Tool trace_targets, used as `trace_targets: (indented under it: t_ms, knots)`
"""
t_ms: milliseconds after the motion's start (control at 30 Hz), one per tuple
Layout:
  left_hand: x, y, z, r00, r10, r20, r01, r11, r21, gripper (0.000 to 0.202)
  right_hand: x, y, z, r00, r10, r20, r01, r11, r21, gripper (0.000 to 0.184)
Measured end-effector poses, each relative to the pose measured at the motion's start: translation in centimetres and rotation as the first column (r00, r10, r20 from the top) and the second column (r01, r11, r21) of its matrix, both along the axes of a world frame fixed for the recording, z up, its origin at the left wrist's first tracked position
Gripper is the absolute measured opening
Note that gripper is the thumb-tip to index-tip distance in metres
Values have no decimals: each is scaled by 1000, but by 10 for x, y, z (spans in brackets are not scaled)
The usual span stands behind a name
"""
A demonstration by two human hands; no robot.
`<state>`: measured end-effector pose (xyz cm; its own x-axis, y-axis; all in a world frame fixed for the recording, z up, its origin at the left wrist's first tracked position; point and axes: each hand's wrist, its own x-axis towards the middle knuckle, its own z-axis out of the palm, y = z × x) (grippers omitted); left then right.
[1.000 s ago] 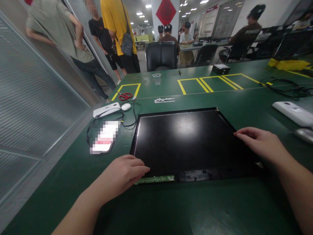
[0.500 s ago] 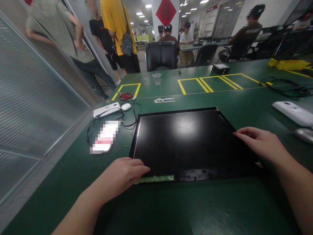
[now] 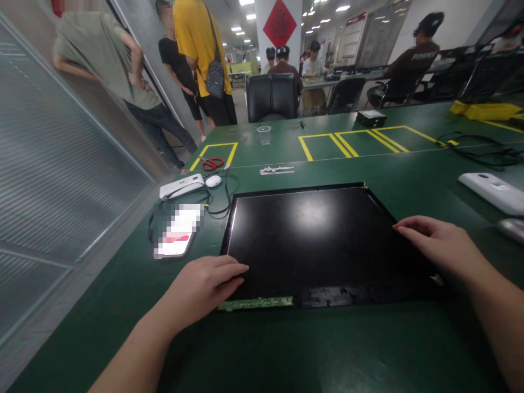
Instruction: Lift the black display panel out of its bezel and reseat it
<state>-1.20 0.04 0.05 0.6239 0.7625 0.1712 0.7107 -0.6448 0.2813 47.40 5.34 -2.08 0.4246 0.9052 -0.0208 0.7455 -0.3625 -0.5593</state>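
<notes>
a flat black screen panel (image 3: 319,240) lies face up on the green surface (image 3: 286,349), straight in front of the person and between the two hands. it is a dark, glossy rectangle with a thin frame, and ceiling lights show as pale smears on its glass. along its near edge a narrow green circuit strip (image 3: 256,303) sticks out at the left, and next to it runs a rough black band with small parts on it.

the left hand (image 3: 204,286) rests palm down on the near left corner of the panel, fingers together and stretched out flat, pinching nothing. the right hand (image 3: 442,245) lies palm down on the right edge, fingers loosely extended and pointing across the glass. whether either thumb hooks under the frame cannot be told.

the near right corner of the panel is covered by the right wrist, with only a pale bit showing beside it. a phone (image 3: 178,237) left of the panel has a blurred face. beyond it are a white box (image 3: 181,186), a mouse (image 3: 213,180) and a black cable (image 3: 221,204). red scissors (image 3: 212,163) and a clear cup (image 3: 264,134) sit farther back. a white device (image 3: 493,191) at the right is cut off by the picture edge. small pale pieces (image 3: 277,170) beyond the panel are too small to make out.
</notes>
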Motion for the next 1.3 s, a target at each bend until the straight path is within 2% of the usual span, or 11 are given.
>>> trace_targets:
  t_ms: [133,233,367,567,833,1300]
  knots:
    - [-6,6,-2,972,225,-61,-223,974,47,36,-1,0,1,1000,-15,-14,15,999,-38,50]
    - [-8,10,-4,948,289,-136,-289,957,20,38,-1,1,1,1000,3,-4,-3,999,-44,52]
    - [-7,12,-5,936,309,-167,-318,948,-29,40,2,2,-2,1000,23,3,-23,999,-44,52]
    - [-10,12,-9,943,310,-120,-319,945,-70,57,6,2,-7,999,31,12,-31,999,-24,49]
    - [-10,13,-8,948,310,-75,-317,942,-110,60,7,3,-9,999,35,6,-36,999,10,51]
    - [-11,13,-6,947,320,3,-315,933,-174,59,0,1,-1,1000,-5,-29,4,999,-41,55]
